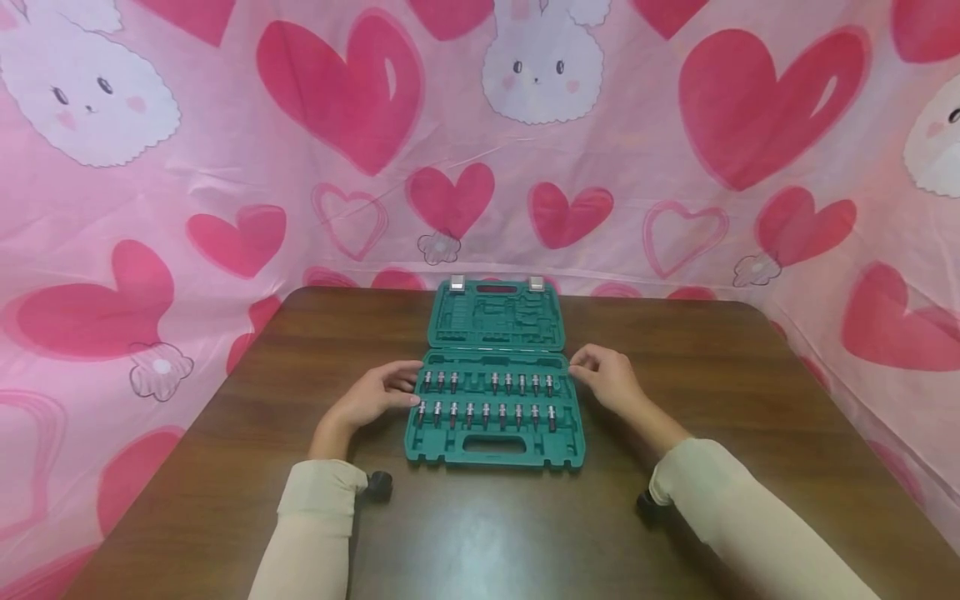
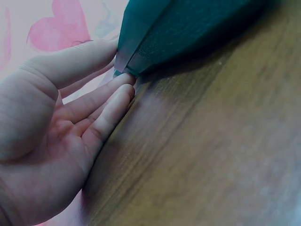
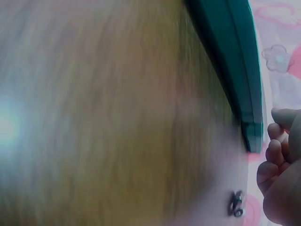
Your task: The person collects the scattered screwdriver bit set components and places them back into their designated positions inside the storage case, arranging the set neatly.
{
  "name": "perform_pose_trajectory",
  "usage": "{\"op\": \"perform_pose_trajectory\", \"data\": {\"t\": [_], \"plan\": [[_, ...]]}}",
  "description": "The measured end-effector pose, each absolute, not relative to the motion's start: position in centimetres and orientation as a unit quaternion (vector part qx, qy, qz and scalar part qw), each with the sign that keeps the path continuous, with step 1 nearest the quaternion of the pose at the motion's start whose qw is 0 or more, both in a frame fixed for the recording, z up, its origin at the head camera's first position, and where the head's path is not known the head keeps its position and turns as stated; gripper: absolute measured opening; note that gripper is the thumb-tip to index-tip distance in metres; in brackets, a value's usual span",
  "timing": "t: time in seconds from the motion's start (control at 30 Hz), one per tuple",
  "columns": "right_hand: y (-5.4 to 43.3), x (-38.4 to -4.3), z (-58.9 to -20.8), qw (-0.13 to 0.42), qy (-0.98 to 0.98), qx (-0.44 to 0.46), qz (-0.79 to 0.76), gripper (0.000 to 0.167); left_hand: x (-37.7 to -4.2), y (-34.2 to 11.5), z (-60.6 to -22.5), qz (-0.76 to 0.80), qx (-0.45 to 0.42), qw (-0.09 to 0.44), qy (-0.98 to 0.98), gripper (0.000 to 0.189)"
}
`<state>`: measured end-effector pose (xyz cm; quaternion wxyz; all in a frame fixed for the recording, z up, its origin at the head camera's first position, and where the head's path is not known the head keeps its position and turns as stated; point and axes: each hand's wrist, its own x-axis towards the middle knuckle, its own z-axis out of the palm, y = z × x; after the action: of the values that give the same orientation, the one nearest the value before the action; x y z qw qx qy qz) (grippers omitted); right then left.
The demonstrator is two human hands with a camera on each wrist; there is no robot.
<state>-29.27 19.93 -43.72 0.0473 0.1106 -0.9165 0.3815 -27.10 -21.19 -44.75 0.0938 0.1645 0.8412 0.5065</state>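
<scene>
A green socket bit case lies unfolded on the table, lid at the back. Two rows of metal socket bits stand in its front half, with a gap in the rear row. Along the left edge of the case rests my left hand, thumb and fingers fairly straight; the left wrist view has the fingertips against the side of the case. At the rear right corner is my right hand, fingers loosely bent. In the right wrist view that hand shows nothing held, with the case beside it.
Small shiny metal pieces, blurred, lie near the right hand in the right wrist view. The brown wooden table meets a pink cloth with hearts and rabbits at the back and sides. The open lid has moulded recesses.
</scene>
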Motion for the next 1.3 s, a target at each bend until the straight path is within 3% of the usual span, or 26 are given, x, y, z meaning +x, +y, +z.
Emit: {"op": "perform_pose_trajectory", "data": {"t": [0.43, 0.67, 1.3], "plan": [[24.1, -29.8, -43.8, 0.033, -0.923, 0.092, 0.373, 0.011, -25.1, -20.2, -41.3, 0.505, 0.169, 0.11, 0.839, 0.057], [25.9, -30.0, -44.0, 0.01, -0.926, 0.112, 0.36, 0.015, -27.1, -21.2, -44.7, 0.497, 0.166, 0.091, 0.847, 0.059], [27.7, -30.0, -44.3, -0.012, -0.94, 0.1, 0.325, 0.015, -26.9, -21.2, -44.6, 0.497, 0.158, 0.093, 0.848, 0.058]]}}
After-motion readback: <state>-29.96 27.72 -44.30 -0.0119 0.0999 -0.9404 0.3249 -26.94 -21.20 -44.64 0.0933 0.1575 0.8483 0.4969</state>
